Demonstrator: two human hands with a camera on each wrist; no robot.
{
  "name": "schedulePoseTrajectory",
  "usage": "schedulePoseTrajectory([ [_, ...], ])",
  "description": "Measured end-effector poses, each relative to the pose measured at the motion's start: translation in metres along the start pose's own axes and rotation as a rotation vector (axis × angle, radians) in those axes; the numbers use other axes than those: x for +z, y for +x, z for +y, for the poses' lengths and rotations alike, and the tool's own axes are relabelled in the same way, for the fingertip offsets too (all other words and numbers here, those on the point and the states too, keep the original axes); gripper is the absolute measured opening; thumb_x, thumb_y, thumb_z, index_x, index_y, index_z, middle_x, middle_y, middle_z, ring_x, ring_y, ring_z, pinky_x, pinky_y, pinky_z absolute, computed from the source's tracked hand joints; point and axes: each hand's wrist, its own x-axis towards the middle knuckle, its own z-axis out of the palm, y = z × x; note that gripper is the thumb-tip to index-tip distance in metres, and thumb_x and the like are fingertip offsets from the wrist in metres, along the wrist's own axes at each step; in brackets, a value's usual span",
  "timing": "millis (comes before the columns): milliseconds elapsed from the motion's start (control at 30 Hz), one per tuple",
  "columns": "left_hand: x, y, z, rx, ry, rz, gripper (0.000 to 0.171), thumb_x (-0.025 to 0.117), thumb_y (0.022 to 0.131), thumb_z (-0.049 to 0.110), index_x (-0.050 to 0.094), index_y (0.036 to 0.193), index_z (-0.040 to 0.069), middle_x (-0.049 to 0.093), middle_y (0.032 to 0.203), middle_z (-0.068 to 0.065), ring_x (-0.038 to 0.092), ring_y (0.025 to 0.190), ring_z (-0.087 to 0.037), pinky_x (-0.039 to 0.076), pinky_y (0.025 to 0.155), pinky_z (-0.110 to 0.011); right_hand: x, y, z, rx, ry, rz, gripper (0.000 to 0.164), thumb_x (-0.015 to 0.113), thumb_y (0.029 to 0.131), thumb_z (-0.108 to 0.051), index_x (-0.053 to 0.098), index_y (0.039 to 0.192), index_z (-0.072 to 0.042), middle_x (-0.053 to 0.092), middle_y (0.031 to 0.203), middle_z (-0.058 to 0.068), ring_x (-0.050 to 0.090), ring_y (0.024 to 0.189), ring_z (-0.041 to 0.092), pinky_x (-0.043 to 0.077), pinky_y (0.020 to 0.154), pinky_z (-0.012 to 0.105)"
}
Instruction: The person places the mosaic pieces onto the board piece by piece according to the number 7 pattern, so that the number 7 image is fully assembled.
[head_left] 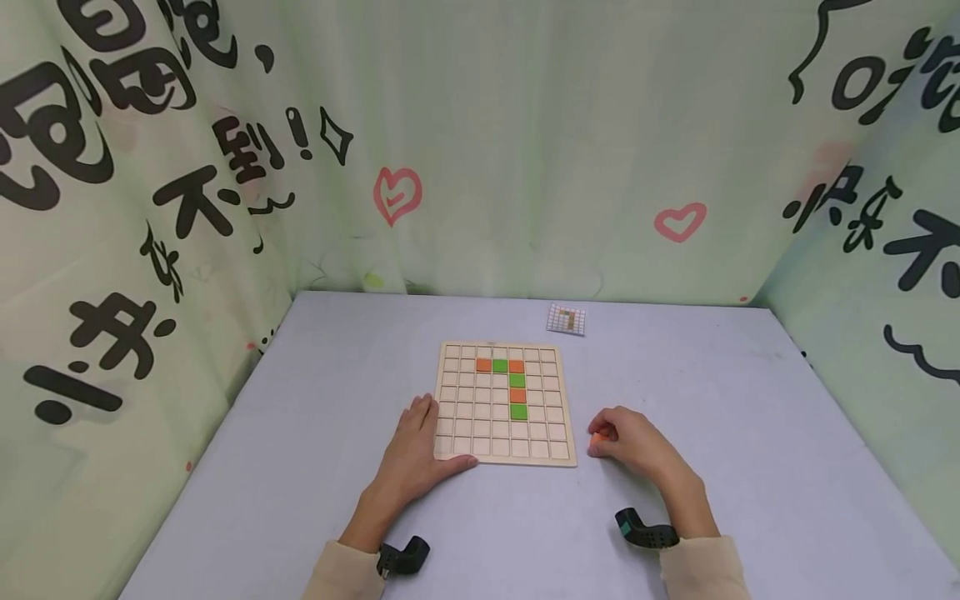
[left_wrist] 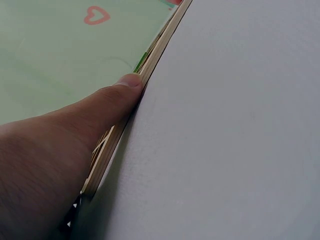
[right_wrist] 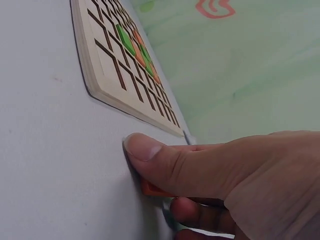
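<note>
A wooden grid board [head_left: 472, 426] lies on the table, with orange and green square tiles alternating along a row near its top and down a column. My left hand [head_left: 412, 454] rests against the board's lower left corner, fingers straight along the left side and thumb on the bottom edge. In the left wrist view that thumb [left_wrist: 112, 95] touches the board's rim [left_wrist: 162, 45]. Just right of the board, my right hand [head_left: 637, 446] pinches an orange tile [head_left: 597, 439] between thumb and fingers. The right wrist view shows the tile [right_wrist: 155, 189] mostly hidden under the thumb.
A small card [head_left: 566, 319] printed with a grid and a coloured pattern lies behind the board, near the table's far edge. Pale green curtains [head_left: 525, 150] with black lettering and red hearts surround the white table [head_left: 360, 358]. Each wrist wears a black band [head_left: 647, 531].
</note>
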Motion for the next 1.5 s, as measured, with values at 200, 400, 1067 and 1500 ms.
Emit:
schedulePoseTrajectory([
  [200, 0.000, 0.000, 0.000, -0.002, -0.001, -0.003, 0.116, 0.071, 0.077, 0.071, 0.029, 0.155, -0.005, 0.028, 0.163, -0.022, 0.022, 0.154, -0.037, 0.023, 0.127, -0.049, 0.002, 0.000, 0.001, 0.025, 0.019, 0.011, 0.023, 0.083, 0.081, -0.014, 0.067, 0.094, -0.006, 0.058, 0.080, 0.002, 0.050, 0.076, 0.015, 0.043, 0.066, 0.026],
  [400, 0.000, 0.000, 0.000, -0.005, -0.004, -0.009, 0.116, 0.071, 0.077, 0.070, 0.029, 0.155, -0.005, 0.027, 0.163, -0.021, 0.022, 0.154, -0.036, 0.022, 0.127, -0.049, 0.003, 0.001, 0.002, 0.024, 0.029, 0.024, 0.022, 0.082, 0.082, -0.013, 0.066, 0.096, -0.007, 0.060, 0.082, 0.002, 0.051, 0.077, 0.016, 0.043, 0.067, 0.027],
  [1067, -0.001, -0.001, 0.001, -0.003, 0.005, -0.003, 0.115, 0.074, 0.076, 0.068, 0.031, 0.154, -0.006, 0.029, 0.162, -0.023, 0.024, 0.153, -0.038, 0.024, 0.126, -0.050, -0.006, 0.013, -0.010, 0.026, 0.006, 0.041, 0.018, 0.073, 0.091, -0.014, 0.064, 0.103, -0.004, 0.064, 0.086, 0.004, 0.054, 0.078, 0.016, 0.048, 0.070, 0.028],
  [1500, -0.001, 0.000, 0.001, -0.014, -0.004, -0.008, 0.116, 0.072, 0.077, 0.070, 0.029, 0.155, -0.004, 0.027, 0.163, -0.021, 0.022, 0.155, -0.036, 0.022, 0.127, -0.048, 0.001, 0.030, -0.035, -0.054, 0.048, 0.021, 0.016, 0.073, 0.092, -0.017, 0.065, 0.102, -0.008, 0.061, 0.084, 0.001, 0.052, 0.078, 0.015, 0.044, 0.065, 0.023],
])
